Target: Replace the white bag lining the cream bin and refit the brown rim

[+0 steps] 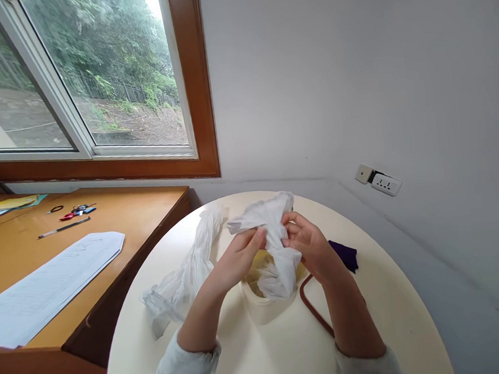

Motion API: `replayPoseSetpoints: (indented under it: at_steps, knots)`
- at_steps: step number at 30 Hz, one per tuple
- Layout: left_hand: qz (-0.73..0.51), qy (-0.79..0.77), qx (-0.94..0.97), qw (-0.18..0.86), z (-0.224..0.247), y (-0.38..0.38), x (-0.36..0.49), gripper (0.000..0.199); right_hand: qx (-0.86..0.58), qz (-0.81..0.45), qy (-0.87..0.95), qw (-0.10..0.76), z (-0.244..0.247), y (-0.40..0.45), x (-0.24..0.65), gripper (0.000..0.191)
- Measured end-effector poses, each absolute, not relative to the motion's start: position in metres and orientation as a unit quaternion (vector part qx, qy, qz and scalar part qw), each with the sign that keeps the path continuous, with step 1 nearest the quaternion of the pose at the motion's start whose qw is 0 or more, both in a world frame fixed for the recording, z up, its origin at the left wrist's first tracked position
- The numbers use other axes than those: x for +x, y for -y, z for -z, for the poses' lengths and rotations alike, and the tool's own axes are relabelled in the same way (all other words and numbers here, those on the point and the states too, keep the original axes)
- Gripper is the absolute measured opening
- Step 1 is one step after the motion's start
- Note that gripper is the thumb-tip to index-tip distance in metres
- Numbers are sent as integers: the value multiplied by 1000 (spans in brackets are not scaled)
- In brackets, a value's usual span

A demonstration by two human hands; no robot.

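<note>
A crumpled white plastic bag (279, 247) is held up between my two hands, its lower end hanging into a pale yellowish container (257, 294) on the round table. My left hand (242, 255) is closed on the bag's left side, thumb on top. My right hand (311, 242) has its fingers bent against the bag's right side. Another white plastic bag (187, 277), stretched long and wrinkled, lies left of the container. A dark purple cloth (345, 255) rests beyond my right wrist. A brown curved strip (315, 308) lies beside the container, partly hidden by my right forearm.
The round cream table (270, 359) stands beside a wooden desk (148, 211) holding papers (55, 286), a pen (64, 228) and keys (78, 211). Behind are a window (109, 77) and a wall with a socket (386, 183).
</note>
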State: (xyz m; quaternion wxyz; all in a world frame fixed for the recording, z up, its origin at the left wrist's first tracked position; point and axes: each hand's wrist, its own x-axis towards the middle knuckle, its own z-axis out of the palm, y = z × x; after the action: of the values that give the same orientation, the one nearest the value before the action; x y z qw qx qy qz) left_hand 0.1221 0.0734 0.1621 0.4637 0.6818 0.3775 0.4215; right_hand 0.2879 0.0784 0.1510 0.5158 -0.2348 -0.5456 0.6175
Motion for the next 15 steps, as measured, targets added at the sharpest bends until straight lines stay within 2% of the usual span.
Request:
replayPoseSetpoints:
  at_steps: [3, 7, 11, 15]
  knots:
    - [-479, -349, 632, 500, -161, -75, 123, 24, -246, -592, 571, 512, -149, -80, 284, 19]
    - [-552, -372, 580, 470, -162, -76, 117, 20, -288, -534, 543, 580, -144, -84, 285, 15]
    - [-562, -372, 587, 449, -163, -77, 108, 16, -349, -460, 486, 656, -141, -88, 290, 15]
    - [-552, -340, 600, 468, -164, -76, 107, 16, -381, -432, 472, 667, -141, -92, 295, 20]
